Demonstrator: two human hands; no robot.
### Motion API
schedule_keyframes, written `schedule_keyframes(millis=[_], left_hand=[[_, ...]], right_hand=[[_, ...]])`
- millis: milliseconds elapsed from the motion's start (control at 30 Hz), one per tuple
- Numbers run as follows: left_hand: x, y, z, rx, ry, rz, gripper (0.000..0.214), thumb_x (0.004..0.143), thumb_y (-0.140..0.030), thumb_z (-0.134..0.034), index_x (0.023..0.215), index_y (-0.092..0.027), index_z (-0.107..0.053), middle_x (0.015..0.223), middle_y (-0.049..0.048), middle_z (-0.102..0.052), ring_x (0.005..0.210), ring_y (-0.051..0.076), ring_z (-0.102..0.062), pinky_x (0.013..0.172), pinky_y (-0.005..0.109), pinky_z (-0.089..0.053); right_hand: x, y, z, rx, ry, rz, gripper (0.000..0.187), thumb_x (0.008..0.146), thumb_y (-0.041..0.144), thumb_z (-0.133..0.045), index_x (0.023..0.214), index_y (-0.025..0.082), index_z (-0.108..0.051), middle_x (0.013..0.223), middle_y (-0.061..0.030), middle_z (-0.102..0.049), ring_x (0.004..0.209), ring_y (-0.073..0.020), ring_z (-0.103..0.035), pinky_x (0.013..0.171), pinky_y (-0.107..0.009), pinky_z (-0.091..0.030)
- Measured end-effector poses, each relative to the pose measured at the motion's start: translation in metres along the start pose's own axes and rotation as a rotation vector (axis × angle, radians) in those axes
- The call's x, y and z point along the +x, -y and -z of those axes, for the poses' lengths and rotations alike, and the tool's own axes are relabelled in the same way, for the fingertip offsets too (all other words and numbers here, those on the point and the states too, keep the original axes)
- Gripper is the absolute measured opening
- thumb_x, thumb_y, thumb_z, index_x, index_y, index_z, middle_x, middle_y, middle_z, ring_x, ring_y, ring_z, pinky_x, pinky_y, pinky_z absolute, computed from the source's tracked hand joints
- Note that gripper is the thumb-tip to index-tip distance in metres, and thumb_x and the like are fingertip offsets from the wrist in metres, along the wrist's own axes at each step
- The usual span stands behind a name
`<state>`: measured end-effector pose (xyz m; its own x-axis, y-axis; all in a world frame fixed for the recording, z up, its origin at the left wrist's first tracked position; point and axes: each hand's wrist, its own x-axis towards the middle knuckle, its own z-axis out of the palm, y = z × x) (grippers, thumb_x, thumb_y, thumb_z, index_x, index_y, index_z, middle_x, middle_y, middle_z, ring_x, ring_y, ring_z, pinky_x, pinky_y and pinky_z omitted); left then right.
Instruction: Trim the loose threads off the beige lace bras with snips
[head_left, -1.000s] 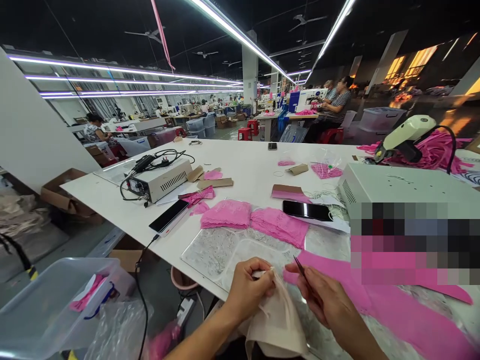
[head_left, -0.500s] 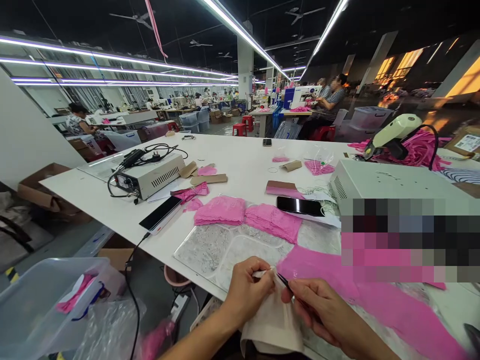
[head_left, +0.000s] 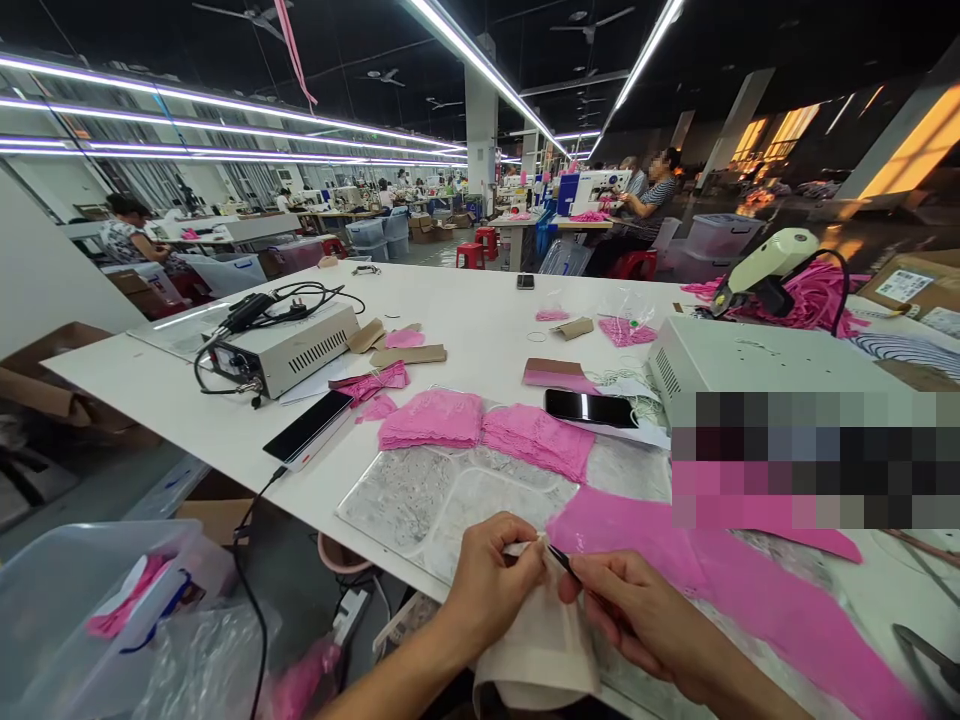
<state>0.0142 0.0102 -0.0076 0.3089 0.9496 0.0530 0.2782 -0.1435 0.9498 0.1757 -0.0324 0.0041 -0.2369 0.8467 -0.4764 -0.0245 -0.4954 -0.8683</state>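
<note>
Near the table's front edge, my left hand (head_left: 495, 570) is closed, pinching the upper edge of a cream-coloured cloth piece (head_left: 536, 640) that hangs down towards my lap. My right hand (head_left: 622, 600) is closed round a slim black pointed tool (head_left: 561, 560); its tip meets the cloth beside my left fingertips. Whether it is tweezers or snips I cannot tell. A long sheer pink fabric piece (head_left: 772, 610) lies just beyond and to the right of my hands. Past it rest two stacks of pink lace pieces, a left stack (head_left: 431, 418) and a right stack (head_left: 538, 440).
A dark phone (head_left: 589, 408) lies behind the right stack, and a dark slab-like device (head_left: 309, 430) on a cable sits at left. Two metal boxes, one left (head_left: 292, 350) and one right (head_left: 765, 365), stand on the table. A clear plastic bin (head_left: 45, 600) is at lower left.
The view has shifted slightly, moving the table and its contents a little left in the picture. Both hands keep their grip at the same spot on the cloth.
</note>
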Motion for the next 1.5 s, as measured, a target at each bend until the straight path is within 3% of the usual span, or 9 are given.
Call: schedule_keyframes(millis=[333, 533, 800, 1100, 1167, 1333, 1500], left_hand=[[-0.001, -0.003, 0.002, 0.0, 0.015, -0.077, 0.016, 0.075, -0.016, -0.053, 0.066, -0.014, -0.066, 0.07, 0.0043, -0.063, 0.064, 0.015, -0.06, 0.052, 0.019, -0.044], [0.002, -0.003, 0.003, -0.066, 0.059, 0.0, 0.014, 0.074, -0.015, -0.053, 0.066, -0.014, -0.065, 0.062, 0.0013, -0.06, 0.055, 0.012, -0.057, 0.053, 0.02, -0.044], [0.001, -0.003, 0.003, 0.002, 0.028, -0.083, 0.015, 0.073, -0.014, -0.053, 0.064, -0.014, -0.065, 0.065, 0.003, -0.062, 0.062, 0.014, -0.059, 0.057, 0.021, -0.043], [0.003, -0.003, 0.003, -0.181, 0.049, 0.152, 0.011, 0.068, -0.015, -0.053, 0.064, -0.013, -0.063, 0.054, -0.0001, -0.06, 0.049, 0.013, -0.057, 0.052, 0.022, -0.044], [0.003, -0.004, 0.002, -0.159, 0.038, 0.131, 0.012, 0.068, -0.014, -0.053, 0.063, -0.013, -0.064, 0.056, 0.0007, -0.06, 0.051, 0.013, -0.057, 0.053, 0.022, -0.044], [0.0, -0.004, -0.001, -0.02, 0.005, -0.018, 0.015, 0.069, -0.013, -0.053, 0.059, -0.014, -0.064, 0.06, 0.0024, -0.062, 0.058, 0.015, -0.057, 0.056, 0.022, -0.042], [-0.001, -0.002, -0.002, -0.009, 0.01, -0.094, 0.015, 0.067, -0.011, -0.052, 0.057, -0.014, -0.062, 0.061, 0.0029, -0.062, 0.061, 0.014, -0.056, 0.059, 0.023, -0.041]], right_hand=[[0.004, 0.002, 0.001, -0.055, -0.016, -0.038, 0.045, 0.075, 0.057, -0.049, 0.07, 0.014, -0.06, 0.037, 0.0101, -0.043, 0.021, 0.0, -0.018, 0.026, -0.019, -0.004], [0.005, 0.002, 0.0, -0.128, -0.04, -0.006, 0.042, 0.075, 0.055, -0.05, 0.067, 0.015, -0.058, 0.034, 0.0112, -0.038, 0.023, -0.0009, -0.016, 0.028, -0.019, -0.004], [0.008, 0.0, 0.0, -0.147, -0.061, -0.006, 0.042, 0.073, 0.056, -0.05, 0.064, 0.016, -0.056, 0.032, 0.0115, -0.036, 0.023, -0.0013, -0.016, 0.029, -0.019, -0.004], [0.006, 0.002, 0.001, -0.128, -0.042, 0.047, 0.044, 0.076, 0.058, -0.047, 0.068, 0.016, -0.057, 0.036, 0.0122, -0.033, 0.026, -0.0029, -0.013, 0.031, -0.021, -0.006], [0.004, 0.005, 0.0, -0.18, -0.081, 0.103, 0.044, 0.078, 0.057, -0.044, 0.069, 0.017, -0.057, 0.039, 0.0118, -0.031, 0.03, -0.0044, -0.015, 0.032, -0.021, -0.01], [0.007, 0.008, -0.004, -0.42, -0.345, 0.395, 0.027, 0.078, 0.043, -0.054, 0.074, 0.016, -0.056, 0.058, 0.0066, -0.036, 0.054, -0.0109, -0.036, 0.049, -0.023, -0.029], [0.019, 0.007, -0.01, -0.428, -0.292, 0.383, 0.014, 0.072, 0.028, -0.052, 0.066, 0.016, -0.055, 0.055, 0.0072, -0.032, 0.053, -0.011, -0.031, 0.049, -0.024, -0.025]])
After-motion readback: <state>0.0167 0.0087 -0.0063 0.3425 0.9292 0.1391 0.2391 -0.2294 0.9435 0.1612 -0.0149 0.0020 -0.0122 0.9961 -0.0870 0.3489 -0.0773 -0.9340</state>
